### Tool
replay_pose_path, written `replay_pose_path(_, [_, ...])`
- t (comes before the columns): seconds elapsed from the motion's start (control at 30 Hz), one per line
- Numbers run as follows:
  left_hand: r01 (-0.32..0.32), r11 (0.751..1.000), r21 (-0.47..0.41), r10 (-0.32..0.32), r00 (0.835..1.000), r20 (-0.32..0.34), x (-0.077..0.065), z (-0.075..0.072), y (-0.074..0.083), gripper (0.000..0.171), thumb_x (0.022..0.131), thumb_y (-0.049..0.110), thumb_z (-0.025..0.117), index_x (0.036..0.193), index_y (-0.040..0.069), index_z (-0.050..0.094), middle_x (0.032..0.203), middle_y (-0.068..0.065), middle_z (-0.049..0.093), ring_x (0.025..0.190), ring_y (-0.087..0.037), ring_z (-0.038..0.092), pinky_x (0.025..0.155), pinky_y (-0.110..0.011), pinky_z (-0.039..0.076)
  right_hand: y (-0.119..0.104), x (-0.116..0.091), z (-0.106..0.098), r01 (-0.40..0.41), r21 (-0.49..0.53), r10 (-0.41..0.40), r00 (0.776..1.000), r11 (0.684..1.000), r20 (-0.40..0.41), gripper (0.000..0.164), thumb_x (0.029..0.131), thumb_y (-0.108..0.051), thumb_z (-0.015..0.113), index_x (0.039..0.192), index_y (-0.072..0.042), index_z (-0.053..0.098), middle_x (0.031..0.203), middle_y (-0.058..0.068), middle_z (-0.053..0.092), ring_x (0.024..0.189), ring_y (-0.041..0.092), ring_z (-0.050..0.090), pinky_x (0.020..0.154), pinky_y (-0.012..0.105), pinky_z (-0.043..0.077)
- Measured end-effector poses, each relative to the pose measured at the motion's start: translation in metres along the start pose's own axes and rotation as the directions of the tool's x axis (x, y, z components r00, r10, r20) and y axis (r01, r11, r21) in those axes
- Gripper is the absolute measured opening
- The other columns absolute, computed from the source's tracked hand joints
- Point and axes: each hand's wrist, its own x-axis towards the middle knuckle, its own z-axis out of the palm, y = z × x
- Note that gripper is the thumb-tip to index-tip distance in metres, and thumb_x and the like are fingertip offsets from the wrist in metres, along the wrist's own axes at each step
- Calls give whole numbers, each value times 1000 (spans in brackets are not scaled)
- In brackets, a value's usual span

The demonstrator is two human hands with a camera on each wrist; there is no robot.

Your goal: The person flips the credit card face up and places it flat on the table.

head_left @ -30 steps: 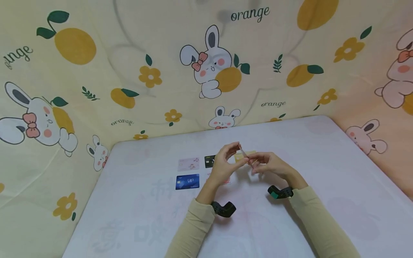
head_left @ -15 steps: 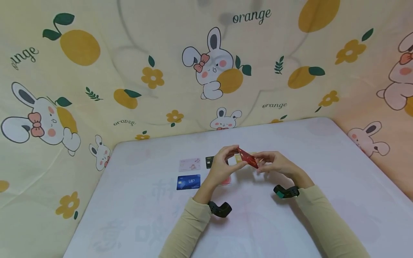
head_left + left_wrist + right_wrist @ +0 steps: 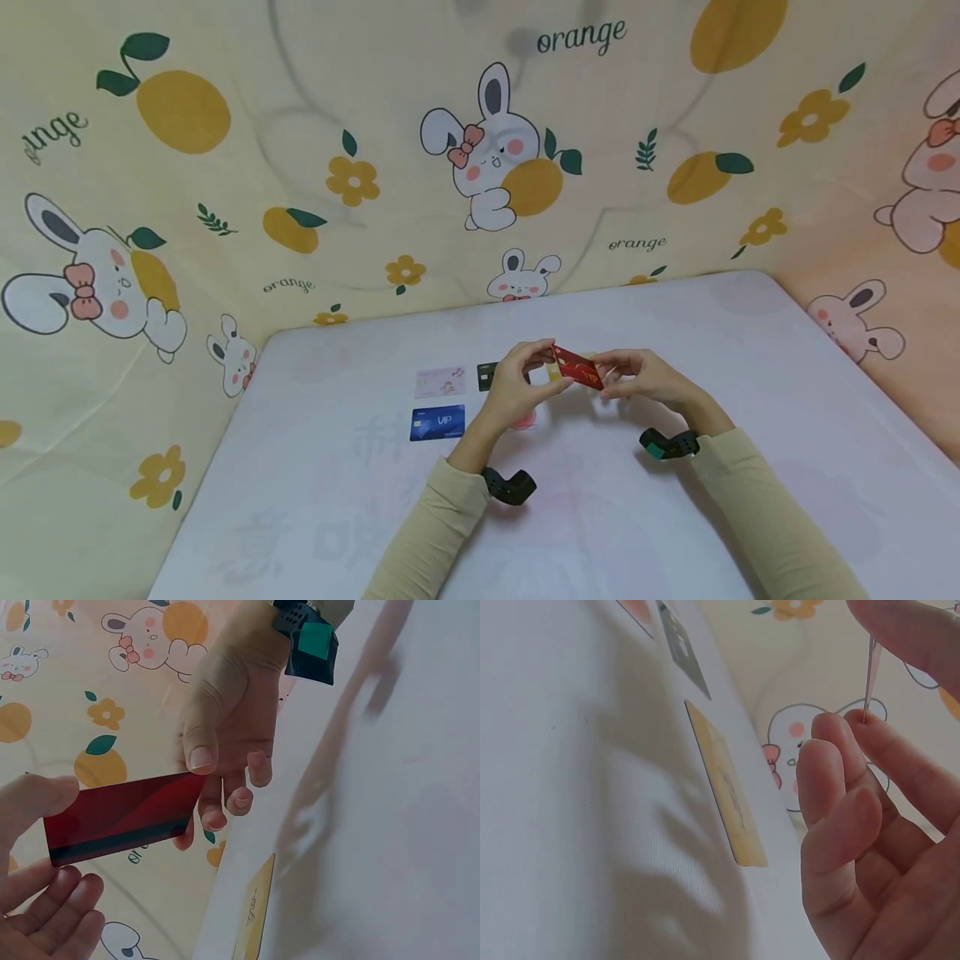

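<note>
A red VIP card [image 3: 577,367] is held above the table between both hands. My left hand [image 3: 516,385] pinches its left end between thumb and fingers. At the opposite end my right hand [image 3: 645,382] pinches a corner between thumb and index finger, its other fingers curled loosely beneath. The card's back, with a dark stripe, faces the left wrist view, where the red card [image 3: 124,816] spans the two hands. From the right wrist the card [image 3: 871,679] shows edge-on. Behind it on the table lies a yellow card [image 3: 726,791], partly covered in the head view.
On the white table [image 3: 300,500] lie a pink card [image 3: 440,382], a blue VIP card [image 3: 437,422] and a black card [image 3: 487,377]. The left hand and wrist hide parts of the black card and of a white-and-red card [image 3: 525,420]. A patterned cloth [image 3: 360,100] hangs behind.
The card has turned from nearly edge-on to show its red front with the VIP lettering in the head view. My right hand has shifted slightly right.
</note>
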Motion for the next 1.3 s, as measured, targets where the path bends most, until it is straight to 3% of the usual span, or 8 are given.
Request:
replay_pose_path(0.57, [81, 997, 7, -81, 997, 20, -4, 1, -6, 58, 80, 16, 79, 132, 6, 56, 114, -18, 61, 106, -29, 61, 98, -43, 51, 2, 1, -4, -42, -46, 41, 999, 998, -21, 63, 74, -10, 81, 129, 6, 53, 99, 4, 60, 81, 8, 55, 59, 29, 53])
replay_pose_path(0.83, [70, 997, 32, -71, 997, 29, -4, 3, -11, 59, 78, 11, 79, 131, 2, 56, 107, -18, 65, 96, -25, 63, 91, -37, 55, 3, -2, -5, -35, -67, 33, 999, 997, -33, 62, 75, -11, 80, 128, 6, 54, 98, 7, 60, 77, 8, 54, 58, 30, 53])
replay_pose_path(1.1, [97, 994, 57, -99, 995, 32, -5, 4, -14, 58, 78, 12, 79, 130, 1, 56, 103, -16, 65, 88, -15, 60, 80, -18, 52, 3, -3, -6, -28, -88, 24, 999, 996, -38, 60, 75, -11, 80, 127, 5, 56, 98, 14, 60, 74, 7, 54, 57, 28, 50])
replay_pose_path(1.3, [91, 994, 63, -94, 995, 34, -7, 5, -15, 60, 78, 12, 79, 131, -1, 55, 102, -17, 64, 85, -17, 60, 77, -16, 51, 5, -3, -8, -29, -101, 25, 999, 994, -37, 59, 75, -12, 80, 127, 3, 57, 99, 15, 59, 75, 8, 53, 58, 27, 49])
